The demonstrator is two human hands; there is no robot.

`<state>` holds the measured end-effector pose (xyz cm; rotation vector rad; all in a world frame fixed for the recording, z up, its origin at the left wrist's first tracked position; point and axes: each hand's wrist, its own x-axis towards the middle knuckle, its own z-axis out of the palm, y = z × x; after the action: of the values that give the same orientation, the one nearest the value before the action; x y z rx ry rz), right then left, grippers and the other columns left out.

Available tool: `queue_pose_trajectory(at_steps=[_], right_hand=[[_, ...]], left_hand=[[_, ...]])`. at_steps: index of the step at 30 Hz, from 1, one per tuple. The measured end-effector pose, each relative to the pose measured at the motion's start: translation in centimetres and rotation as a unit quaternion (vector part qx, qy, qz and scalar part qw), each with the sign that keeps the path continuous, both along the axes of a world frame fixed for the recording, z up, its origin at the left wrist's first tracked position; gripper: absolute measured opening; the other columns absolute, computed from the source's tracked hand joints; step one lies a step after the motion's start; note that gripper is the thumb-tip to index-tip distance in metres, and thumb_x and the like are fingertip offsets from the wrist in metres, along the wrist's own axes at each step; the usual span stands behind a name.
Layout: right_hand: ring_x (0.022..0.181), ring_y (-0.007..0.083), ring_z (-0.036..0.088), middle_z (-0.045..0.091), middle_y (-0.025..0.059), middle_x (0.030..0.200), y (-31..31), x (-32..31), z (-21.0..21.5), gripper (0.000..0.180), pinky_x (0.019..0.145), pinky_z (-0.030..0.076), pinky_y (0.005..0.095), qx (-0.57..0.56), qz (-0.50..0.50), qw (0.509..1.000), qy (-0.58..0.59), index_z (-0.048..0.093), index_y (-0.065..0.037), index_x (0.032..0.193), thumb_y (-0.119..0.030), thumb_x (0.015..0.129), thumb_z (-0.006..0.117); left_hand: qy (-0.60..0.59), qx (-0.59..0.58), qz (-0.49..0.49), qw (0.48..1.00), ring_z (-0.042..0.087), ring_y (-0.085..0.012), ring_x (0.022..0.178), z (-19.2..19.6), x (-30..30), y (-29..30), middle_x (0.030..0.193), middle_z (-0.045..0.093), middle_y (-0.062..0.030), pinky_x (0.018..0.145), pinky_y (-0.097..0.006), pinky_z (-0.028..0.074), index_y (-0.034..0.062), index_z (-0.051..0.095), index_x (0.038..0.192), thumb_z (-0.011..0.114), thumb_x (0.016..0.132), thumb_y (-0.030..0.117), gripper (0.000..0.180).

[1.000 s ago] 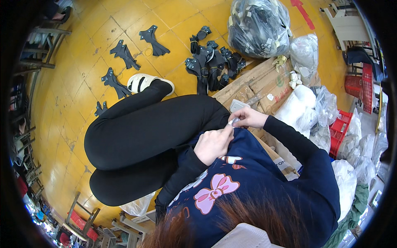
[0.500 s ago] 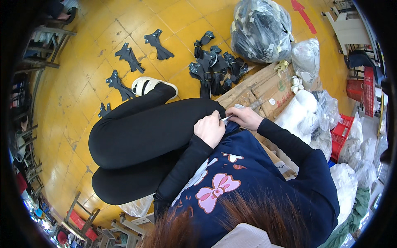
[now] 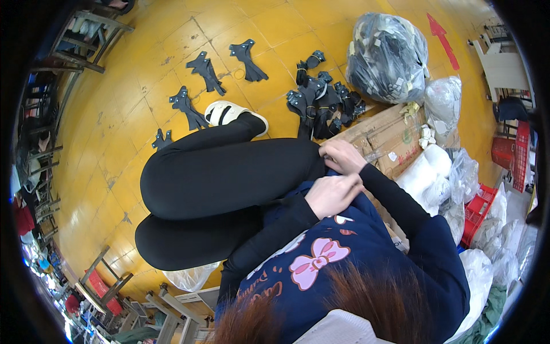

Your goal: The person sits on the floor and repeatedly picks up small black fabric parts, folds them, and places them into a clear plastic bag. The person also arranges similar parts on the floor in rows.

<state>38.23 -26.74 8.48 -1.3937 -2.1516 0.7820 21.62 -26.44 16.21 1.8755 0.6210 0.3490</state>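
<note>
My left hand (image 3: 334,195) lies on the front of the navy shirt (image 3: 372,213), its fingers bent together near the right forearm; what they pinch, if anything, is hidden. Just beyond it, my right hand (image 3: 344,156) rests at the hip beside the black-trousered thigh (image 3: 229,180). Its fingers curl inward at the shirt's lower edge, and I cannot make out what is between them.
Black strap-like pieces (image 3: 248,60) lie spread on the yellow floor, with a pile of banded bundles (image 3: 323,100) farther right. A stuffed clear bag (image 3: 387,57), flattened cardboard (image 3: 395,132), white plastic bags (image 3: 424,172) and a red crate (image 3: 478,212) line the right side.
My left hand has drawn back from the hip onto the shirt front, apart from the right hand. The white thing earlier between the hands no longer shows. The whole view has shifted.
</note>
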Motion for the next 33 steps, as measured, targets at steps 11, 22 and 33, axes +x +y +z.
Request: queue_pose_trajectory(at_steps=[11,22,33], right_hand=[[0.063,0.0293,0.058,0.052,0.0079,0.063,-1.8,-0.5,-0.3,0.015,0.056,0.045,0.0406,0.037,0.015,0.999,-0.032,0.051,-0.008,0.073,-0.01,0.063,0.063],[0.055,0.0269,0.053,0.048,0.0071,0.059,-1.5,-2.4,0.9,0.018,0.05,0.039,0.0381,0.118,-0.076,0.99,-0.017,0.046,-0.009,0.063,-0.02,0.064,0.06],[0.072,0.032,0.058,0.055,0.0118,0.074,-1.8,0.9,2.8,0.021,0.063,0.046,0.0412,-0.232,0.021,0.965,0.123,0.054,-0.006,0.084,-0.014,0.069,0.066]], left_hand=[[0.207,0.173,0.057,0.961,0.064,-0.0262,0.072,-3.5,-1.5,0.3,0.077,0.061,-0.0116,0.064,-0.037,0.052,0.0044,0.061,0.074,0.065,0.079,0.024,0.02],[-0.027,0.053,0.004,0.998,0.059,-0.03,0.075,-3.3,-2.6,1.3,0.075,0.056,-0.0121,0.066,-0.04,0.048,0.0031,0.056,0.076,0.061,0.086,0.023,0.023],[-0.037,-0.003,-0.015,0.999,0.06,-0.0291,0.076,-3.6,-2.2,1.2,0.078,0.057,-0.0113,0.065,-0.039,0.048,0.0045,0.058,0.077,0.062,0.086,0.025,0.023]])
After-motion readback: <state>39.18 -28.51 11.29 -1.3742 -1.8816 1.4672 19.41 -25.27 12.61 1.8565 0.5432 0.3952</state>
